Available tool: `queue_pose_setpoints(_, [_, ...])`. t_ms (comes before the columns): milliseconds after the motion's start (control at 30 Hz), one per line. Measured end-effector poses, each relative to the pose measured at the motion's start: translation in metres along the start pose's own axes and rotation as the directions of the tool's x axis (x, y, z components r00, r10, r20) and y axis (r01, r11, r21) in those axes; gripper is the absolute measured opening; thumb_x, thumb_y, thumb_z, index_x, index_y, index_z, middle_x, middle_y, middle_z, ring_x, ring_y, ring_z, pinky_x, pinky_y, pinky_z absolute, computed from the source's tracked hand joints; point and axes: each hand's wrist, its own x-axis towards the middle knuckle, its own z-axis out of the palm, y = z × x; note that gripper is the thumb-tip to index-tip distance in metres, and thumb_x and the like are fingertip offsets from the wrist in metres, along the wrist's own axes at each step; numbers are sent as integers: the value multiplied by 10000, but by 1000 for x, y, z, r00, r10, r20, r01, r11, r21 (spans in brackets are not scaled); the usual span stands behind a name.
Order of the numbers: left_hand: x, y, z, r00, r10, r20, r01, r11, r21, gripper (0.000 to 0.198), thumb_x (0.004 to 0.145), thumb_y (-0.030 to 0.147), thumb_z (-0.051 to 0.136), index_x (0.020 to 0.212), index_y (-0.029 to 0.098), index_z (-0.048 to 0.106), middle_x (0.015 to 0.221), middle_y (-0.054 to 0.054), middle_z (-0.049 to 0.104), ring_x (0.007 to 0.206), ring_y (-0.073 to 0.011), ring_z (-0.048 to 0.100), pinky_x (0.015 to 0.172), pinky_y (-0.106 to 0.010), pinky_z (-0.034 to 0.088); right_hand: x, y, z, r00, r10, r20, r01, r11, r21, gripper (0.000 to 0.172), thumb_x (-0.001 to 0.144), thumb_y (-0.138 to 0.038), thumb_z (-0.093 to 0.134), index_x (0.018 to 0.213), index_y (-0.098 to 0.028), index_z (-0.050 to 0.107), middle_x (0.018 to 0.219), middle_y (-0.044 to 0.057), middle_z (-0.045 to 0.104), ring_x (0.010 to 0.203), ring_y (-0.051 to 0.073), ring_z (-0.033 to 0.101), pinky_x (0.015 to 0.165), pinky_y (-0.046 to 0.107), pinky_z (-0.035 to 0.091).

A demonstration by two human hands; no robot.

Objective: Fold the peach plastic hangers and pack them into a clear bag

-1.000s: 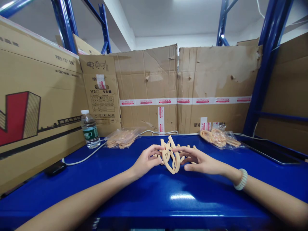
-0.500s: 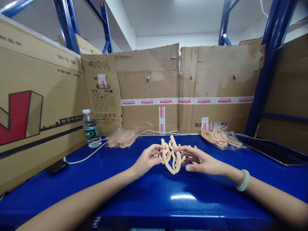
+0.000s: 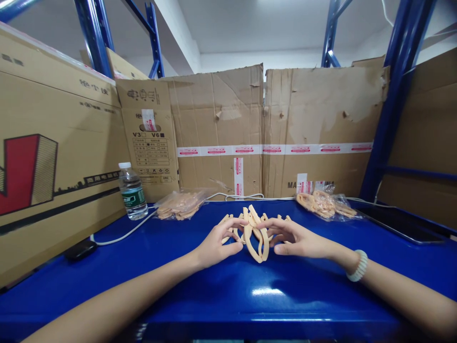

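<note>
Between my hands is a beige plastic folding piece, which looks like a folding clothes hanger. Its two curved arms meet in a point at the bottom, and their upper ends lie close together. The fingertips of my left hand grip its left arm. On the other side, my right hand, with a pale coiled band at the wrist, has its fingers bent against the right arm; its thumb is apart from the piece. Several similar beige pieces lie just behind, partly hidden by my fingers.
Clear bags of beige pieces lie on the blue table: one bag at left, another at right. A water bottle, a black device with white cable, and a dark tablet-like slab stand around. Cardboard walls the back.
The piece's upper ends have come closer together and it sits slightly lower. More of the beige pieces behind it now show. My view has shifted a little to the right.
</note>
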Motion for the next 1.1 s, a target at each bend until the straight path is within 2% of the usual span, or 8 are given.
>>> queue_pose_setpoints(167, [-2,0,0,998,13,54,-16,997,72,459,762,214,637,1208,205,531,1222,-105,539,955,-210,593,881,-376,482,0,-3,1,999,39,3,-39,999,-23,496,830,-391,669,1272,-219,522,1209,95,579,1026,206,573,897,385,472])
queue_pose_setpoints(400, [-4,-1,1,993,59,99,-76,981,180,630,755,130,627,1338,269,433,1355,-92,461,1198,-264,480,961,-401,454,2,-10,-4,994,105,-18,-104,994,43,507,793,-416,704,1227,-187,577,992,53,632,823,146,574,714,274,488])
queue_pose_setpoints(500, [-3,1,0,998,39,56,-50,977,208,622,770,140,607,1348,275,422,1340,-100,465,1221,-262,460,972,-397,440,-1,-7,-21,979,118,-166,-112,993,45,462,814,-429,674,1187,-169,591,895,40,627,724,124,560,640,248,473])
queue_pose_setpoints(633, [-2,3,0,1000,3,-5,-1,968,252,513,790,196,591,1286,235,471,1261,-112,513,1145,-248,518,943,-380,457,-9,-2,-52,892,179,-415,-221,974,-54,399,814,-492,622,1029,-156,597,790,16,568,613,108,513,538,234,434])
queue_pose_setpoints(733, [-1,3,0,998,-5,-59,22,954,298,453,796,213,584,1241,232,500,1233,-98,545,1100,-239,548,945,-385,455,-17,2,-73,831,192,-522,-397,863,-314,385,783,-541,595,841,-161,573,737,15,539,618,133,505,527,250,412])
queue_pose_setpoints(833, [1,1,-1,993,8,-122,34,940,339,430,762,177,585,1186,230,536,1223,-81,574,1115,-251,545,966,-406,436,-24,4,-86,833,201,-516,-488,705,-514,379,758,-552,583,739,-175,562,722,31,552,673,172,527,586,285,413])
queue_pose_setpoints(933, [3,0,-3,983,5,-183,61,932,357,397,721,143,570,1112,212,569,1189,-81,604,1105,-263,556,955,-420,440,-29,2,-87,816,337,-469,-571,596,-564,342,754,-522,589,740,-181,575,718,52,576,688,197,549,584,295,404])
queue_pose_setpoints(1100, [4,-6,-4,981,4,-196,88,886,455,380,730,158,544,1107,204,554,1185,-82,607,1110,-258,557,962,-425,442,-31,-9,-79,686,618,-383,-703,430,-567,342,778,-499,565,896,-178,541,715,41,599,589,179,566,485,260,377])
